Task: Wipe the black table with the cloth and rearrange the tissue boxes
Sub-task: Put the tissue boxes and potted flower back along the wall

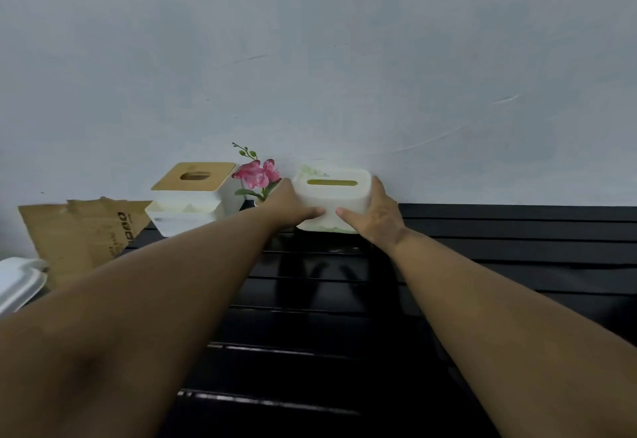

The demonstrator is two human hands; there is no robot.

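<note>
White tissue box (332, 192) judged light, rigid, smooth-sided, likely slippery; best clasped at opposite ends. Clasped so now: left hand (293, 205) and right hand (374, 211) curled round ends, thumbs pressed on front. Rounded corners, yellowish top slot. Box between palms, at black table (517, 241) rear by wall.

flower pot (259, 201): mostly hidden behind left hand (293, 205)
white container (17, 282): left of black table (482, 248), cut by frame edge
cardboard print (125, 227): unreadable
</note>
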